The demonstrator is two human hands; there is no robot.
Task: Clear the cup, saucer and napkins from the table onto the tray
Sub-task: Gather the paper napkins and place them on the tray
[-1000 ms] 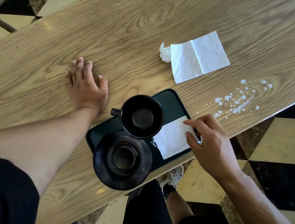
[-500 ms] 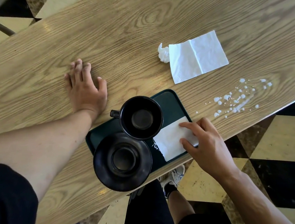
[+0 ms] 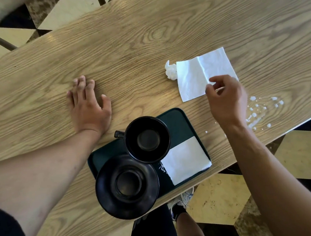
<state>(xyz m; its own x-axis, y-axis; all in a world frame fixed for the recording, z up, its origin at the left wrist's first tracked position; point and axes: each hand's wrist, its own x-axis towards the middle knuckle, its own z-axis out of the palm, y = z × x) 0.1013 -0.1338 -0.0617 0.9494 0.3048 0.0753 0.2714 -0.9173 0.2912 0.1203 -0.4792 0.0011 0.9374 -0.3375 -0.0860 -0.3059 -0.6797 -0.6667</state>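
Watching my right hand [image 3: 226,100], fingers loosely curled and holding nothing, over the flat napkin [image 3: 196,76] beside a crumpled wad [image 3: 171,71]; spilled white droplets [image 3: 259,112] nearby.

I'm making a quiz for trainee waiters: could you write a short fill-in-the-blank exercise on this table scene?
1. The black cup stands on the dark green ____.
2. The left hand rests flat on the wooden ____.
3. The right hand reaches over the unfolded ____ beside the crumpled paper ball.
4. The saucer hangs over the tray's ____ edge.

Missing words: tray; table; napkin; near
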